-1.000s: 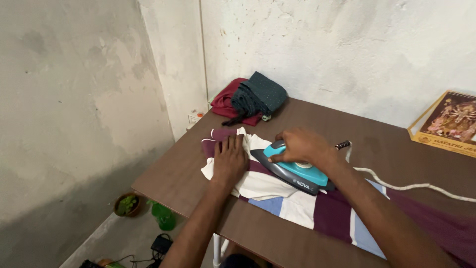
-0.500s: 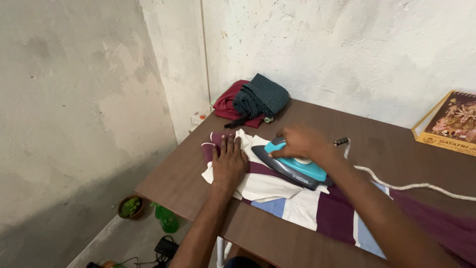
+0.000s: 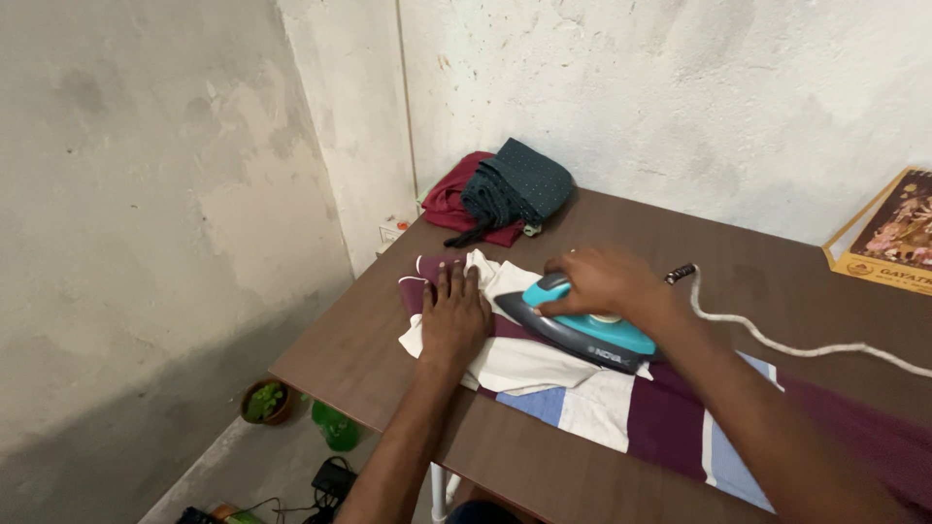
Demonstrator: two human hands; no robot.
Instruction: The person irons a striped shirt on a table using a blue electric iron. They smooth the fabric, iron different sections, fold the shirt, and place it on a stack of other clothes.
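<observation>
Left hand point(image 3: 453, 315) lies spread flat on the striped cloth point(image 3: 582, 388) near the table point(image 3: 359, 349) front-left corner; right hand point(image 3: 602, 283) closes around the iron point(image 3: 582, 335) handle; iron judged heavy, rigid; cloth soft; folded clothes point(image 3: 500, 194) occupy the far corner.

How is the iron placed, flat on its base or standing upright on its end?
Flat on its base. The iron lies soleplate down on the striped cloth, with the right hand gripping its handle from above.
</observation>
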